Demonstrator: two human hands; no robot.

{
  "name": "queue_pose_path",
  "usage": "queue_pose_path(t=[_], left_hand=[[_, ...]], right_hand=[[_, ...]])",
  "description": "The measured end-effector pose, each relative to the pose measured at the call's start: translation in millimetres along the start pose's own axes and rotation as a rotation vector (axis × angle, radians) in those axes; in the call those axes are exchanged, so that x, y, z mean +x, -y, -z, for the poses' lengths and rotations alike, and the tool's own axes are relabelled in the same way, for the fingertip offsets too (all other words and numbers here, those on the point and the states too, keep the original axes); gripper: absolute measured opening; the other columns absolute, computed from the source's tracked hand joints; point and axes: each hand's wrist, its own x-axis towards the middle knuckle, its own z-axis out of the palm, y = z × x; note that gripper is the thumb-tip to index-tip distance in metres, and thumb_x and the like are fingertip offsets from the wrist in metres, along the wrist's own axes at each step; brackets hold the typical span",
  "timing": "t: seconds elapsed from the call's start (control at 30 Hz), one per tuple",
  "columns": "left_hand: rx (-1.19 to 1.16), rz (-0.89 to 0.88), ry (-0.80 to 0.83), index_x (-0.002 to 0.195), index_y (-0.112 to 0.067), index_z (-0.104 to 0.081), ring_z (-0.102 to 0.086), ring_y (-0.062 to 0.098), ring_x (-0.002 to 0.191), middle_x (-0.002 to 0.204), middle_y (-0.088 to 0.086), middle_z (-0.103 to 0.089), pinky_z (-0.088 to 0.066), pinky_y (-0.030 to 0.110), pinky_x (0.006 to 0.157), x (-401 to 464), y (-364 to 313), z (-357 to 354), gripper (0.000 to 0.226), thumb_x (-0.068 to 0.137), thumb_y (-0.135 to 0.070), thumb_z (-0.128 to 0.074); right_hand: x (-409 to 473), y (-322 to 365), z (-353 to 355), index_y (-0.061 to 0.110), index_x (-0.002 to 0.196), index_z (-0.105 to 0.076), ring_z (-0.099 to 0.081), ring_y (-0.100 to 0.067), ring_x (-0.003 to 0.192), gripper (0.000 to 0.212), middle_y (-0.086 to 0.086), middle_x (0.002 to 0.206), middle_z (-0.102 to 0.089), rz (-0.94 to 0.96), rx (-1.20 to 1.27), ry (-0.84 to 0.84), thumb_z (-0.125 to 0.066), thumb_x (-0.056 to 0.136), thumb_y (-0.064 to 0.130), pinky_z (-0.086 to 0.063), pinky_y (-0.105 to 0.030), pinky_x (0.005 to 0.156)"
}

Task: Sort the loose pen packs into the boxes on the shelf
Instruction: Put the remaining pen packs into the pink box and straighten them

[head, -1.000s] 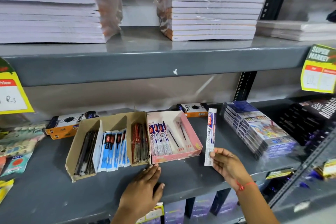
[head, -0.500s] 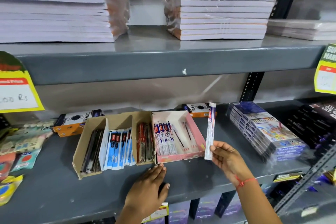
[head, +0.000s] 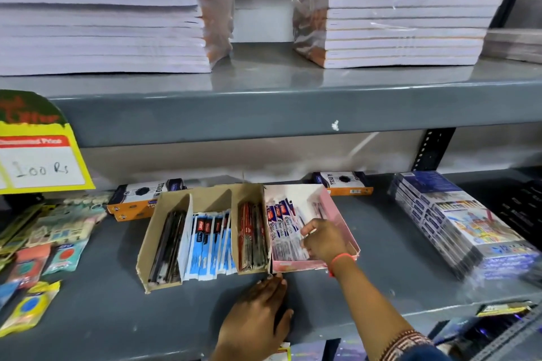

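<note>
A pink box (head: 346, 224) on the grey shelf (head: 102, 311) holds white pen packs with red and blue print (head: 278, 218). My right hand (head: 324, 240) is inside this box, its fingers pinched on a white pen pack (head: 293, 245) that lies low among the others. Left of it stands a divided cardboard box (head: 146, 240) with black pens (head: 167, 246), blue-and-white packs (head: 208, 243) and red packs (head: 250, 237). My left hand (head: 258, 316) lies flat on the shelf, fingertips at the boxes' front edge.
Stacked colour-pencil packs (head: 457, 223) sit to the right, orange-and-black boxes (head: 140, 199) behind, and small carded items (head: 44, 243) at the left. A yellow price tag (head: 38, 164) hangs from the upper shelf, which carries wrapped notebook stacks (head: 396, 14).
My right hand carried the upright white pen pack leftward and down into the pink box. The view shifted left and closer. My left hand stayed on the shelf.
</note>
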Motion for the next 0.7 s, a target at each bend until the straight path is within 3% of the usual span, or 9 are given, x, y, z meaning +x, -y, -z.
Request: queue_pose_path(t=[0.1, 0.17, 0.27, 0.4, 0.7], left_hand=[[0.048, 0.008, -0.029, 0.097, -0.022, -0.076, -0.068, 0.005, 0.091, 0.102, -0.007, -0.073, -0.051, 0.018, 0.078, -0.9, 1.6, -3.3, 0.053, 0.055, -0.054, -0.080], [0.070, 0.000, -0.077, 0.098, -0.020, -0.076, -0.068, 0.007, 0.092, 0.105, -0.005, -0.073, -0.051, 0.019, 0.079, -0.4, 3.2, -5.4, 0.053, 0.055, -0.050, -0.081], [0.067, 0.002, -0.084, 0.099, -0.019, -0.076, -0.068, 0.008, 0.093, 0.105, -0.004, -0.072, -0.051, 0.020, 0.080, -0.1, 1.7, -4.2, 0.053, 0.055, -0.049, -0.082], [0.068, -0.006, -0.088, 0.097, -0.020, -0.076, -0.068, 0.007, 0.093, 0.104, -0.005, -0.073, -0.051, 0.020, 0.081, -0.1, 0.2, -3.4, 0.053, 0.053, -0.051, -0.082], [0.080, -0.015, -0.101, 0.097, -0.024, -0.076, -0.067, 0.004, 0.094, 0.104, -0.009, -0.072, -0.049, 0.017, 0.082, -0.8, -1.4, -1.7, 0.053, 0.054, -0.054, -0.080]], right_hand=[[0.2, 2.4, -3.9, 0.018, 0.064, -0.059, -0.061, -0.024, 0.079, 0.026, -0.008, 0.076, -0.063, 0.035, -0.125, -0.015, -0.060, 0.079, -0.003, -0.055, -0.036, 0.087], [-0.7, 5.0, -1.2, 0.008, 0.088, -0.069, -0.065, -0.030, 0.092, 0.018, -0.014, 0.092, -0.070, 0.067, -0.293, -0.022, -0.052, 0.085, 0.003, -0.053, -0.036, 0.092], [-1.1, 5.1, 5.1, 0.002, 0.110, -0.063, -0.066, -0.030, 0.100, 0.030, -0.015, 0.110, -0.069, 0.084, -0.488, -0.089, -0.043, 0.088, 0.003, -0.055, -0.035, 0.087], [-2.2, 1.0, 2.1, 0.006, 0.117, -0.058, -0.060, -0.032, 0.110, 0.032, -0.013, 0.119, -0.061, 0.022, -0.634, -0.001, -0.044, 0.088, 0.008, -0.051, -0.047, 0.095], [-2.1, 0.5, 5.4, 0.005, 0.122, -0.051, -0.064, -0.031, 0.106, 0.033, -0.014, 0.120, -0.063, 0.030, -0.750, -0.048, -0.038, 0.092, 0.006, -0.056, -0.041, 0.089]])
